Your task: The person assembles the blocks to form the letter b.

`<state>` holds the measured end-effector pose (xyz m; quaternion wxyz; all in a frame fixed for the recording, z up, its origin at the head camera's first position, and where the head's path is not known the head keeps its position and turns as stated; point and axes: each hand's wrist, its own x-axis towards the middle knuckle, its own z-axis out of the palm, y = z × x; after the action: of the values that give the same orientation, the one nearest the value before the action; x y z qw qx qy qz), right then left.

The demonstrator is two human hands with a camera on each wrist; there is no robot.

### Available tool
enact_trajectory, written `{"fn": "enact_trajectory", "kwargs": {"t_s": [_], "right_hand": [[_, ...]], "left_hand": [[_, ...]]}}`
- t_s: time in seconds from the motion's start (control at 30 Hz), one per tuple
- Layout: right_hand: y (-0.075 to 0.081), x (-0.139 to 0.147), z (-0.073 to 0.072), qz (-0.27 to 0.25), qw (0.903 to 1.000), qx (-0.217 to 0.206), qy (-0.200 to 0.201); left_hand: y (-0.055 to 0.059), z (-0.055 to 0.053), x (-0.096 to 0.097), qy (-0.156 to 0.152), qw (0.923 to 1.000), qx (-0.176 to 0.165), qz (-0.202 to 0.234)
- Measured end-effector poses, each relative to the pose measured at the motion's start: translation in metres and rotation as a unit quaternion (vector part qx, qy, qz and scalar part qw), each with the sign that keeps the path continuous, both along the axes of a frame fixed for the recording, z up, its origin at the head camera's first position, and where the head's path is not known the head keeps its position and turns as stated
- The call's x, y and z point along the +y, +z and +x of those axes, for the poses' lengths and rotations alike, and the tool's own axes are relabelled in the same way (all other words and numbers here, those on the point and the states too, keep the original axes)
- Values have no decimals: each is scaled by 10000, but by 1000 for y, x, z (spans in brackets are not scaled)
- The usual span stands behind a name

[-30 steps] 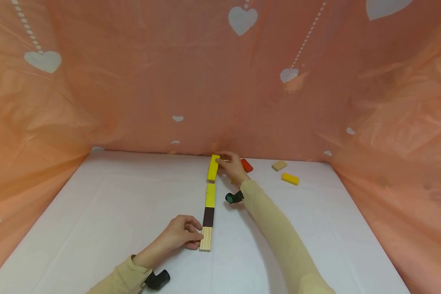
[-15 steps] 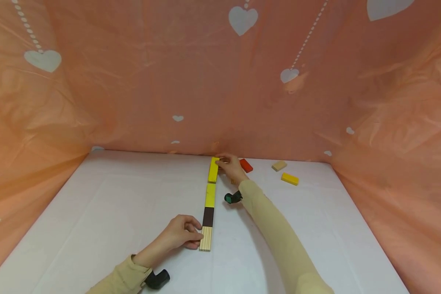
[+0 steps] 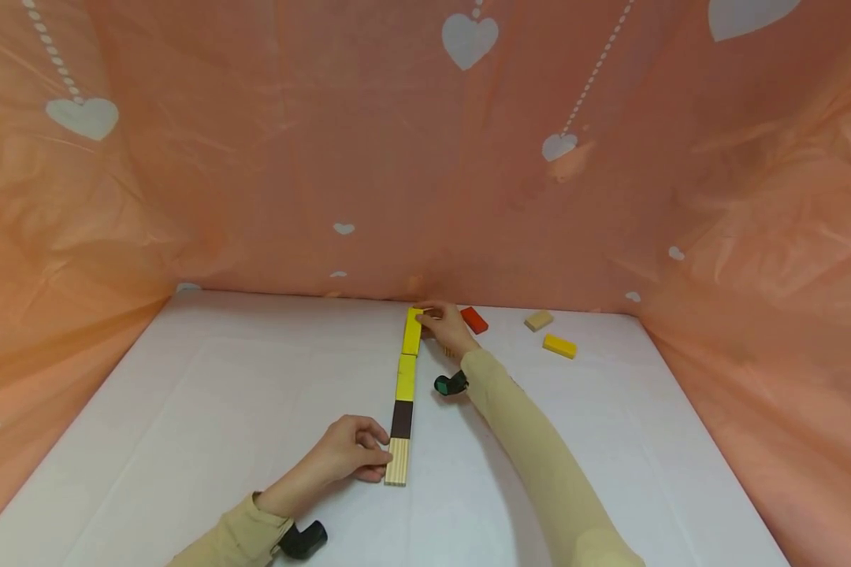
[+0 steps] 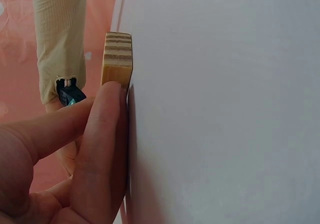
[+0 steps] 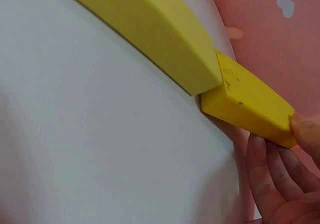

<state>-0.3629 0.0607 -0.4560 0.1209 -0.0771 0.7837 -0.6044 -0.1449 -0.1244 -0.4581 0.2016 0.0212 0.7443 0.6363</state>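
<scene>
A row of wooden blocks runs away from me across the white table: a striped plain-wood block (image 3: 397, 462) nearest, then a dark brown block (image 3: 401, 420), then a yellow block (image 3: 406, 378). My right hand (image 3: 451, 329) pinches another yellow block (image 5: 252, 101) between thumb and fingers at its far end. In the right wrist view its near end meets the row's yellow block (image 5: 160, 28), slightly offset from it. My left hand (image 3: 351, 447) rests beside the plain-wood block, fingertips against its left side. In the left wrist view that block's striped end (image 4: 118, 48) shows past the fingers.
Right of the right hand lie a red block (image 3: 474, 320), a plain-wood block (image 3: 539, 320) and a yellow-orange block (image 3: 559, 346). Another block is partly hidden by the right hand. A peach curtain (image 3: 397, 181) with white hearts hangs at the back and sides.
My right hand has brought its yellow block down and toward me, closing the gap to the row's yellow block. The left hand has stayed where it was.
</scene>
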Motion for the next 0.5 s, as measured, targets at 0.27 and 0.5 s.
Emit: {"fn": "enact_trajectory", "kwargs": {"t_s": [0.27, 0.5], "right_hand": [[4, -2, 3, 109, 9999, -55, 95], [4, -2, 0, 269, 9994, -151, 178]], "left_hand": [[1, 0, 1, 10, 10000, -9, -3], [1, 0, 1, 10, 10000, 3, -43]]}}
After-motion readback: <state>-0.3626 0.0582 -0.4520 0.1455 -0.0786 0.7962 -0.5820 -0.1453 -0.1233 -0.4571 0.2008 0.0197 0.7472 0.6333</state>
